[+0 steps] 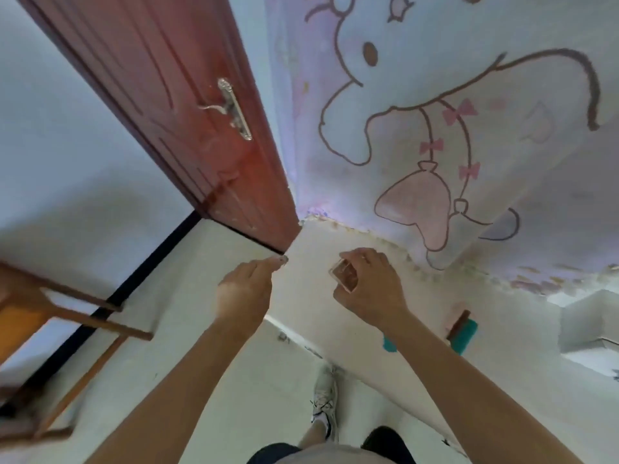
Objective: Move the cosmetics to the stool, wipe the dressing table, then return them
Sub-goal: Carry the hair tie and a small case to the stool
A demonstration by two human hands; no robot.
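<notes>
No readable text or brand anywhere; frame is motion-blurred. Right hand [370, 288] holds a small flat rectangular cosmetic case [344, 275], clear-edged with a reddish-brown face, fingers wrapped over its top and thumb below; any print on it is too blurred to read. Case is up in the air in front of the body, over the floor [187, 380], not on any surface. Left hand [246, 289] is loosely curled, fingers drawn in narrow, and something small and pale shows at the fingertips [282, 260], cannot tell if it is a held item or just nails. Hands are near each other but apart.

Reddish-brown wooden door [174, 105] with grooved panels and a silver metal lever handle [231, 110] stands ahead left. Wall [418, 112] right of it carries a big cartoon mural, white long-eared character in brown outline with pink bows; its top is cut off by the frame. Paint along the wall base looks chipped and rough.

Wooden stool [77, 316] at left, brown legs and rungs, orange seat, mostly cut off by the frame edge. A teal patch with a brown strip [464, 331] lies behind the right forearm, partly hidden, unclear what it is. One white sneaker [325, 401] shows below on the pale floor.
</notes>
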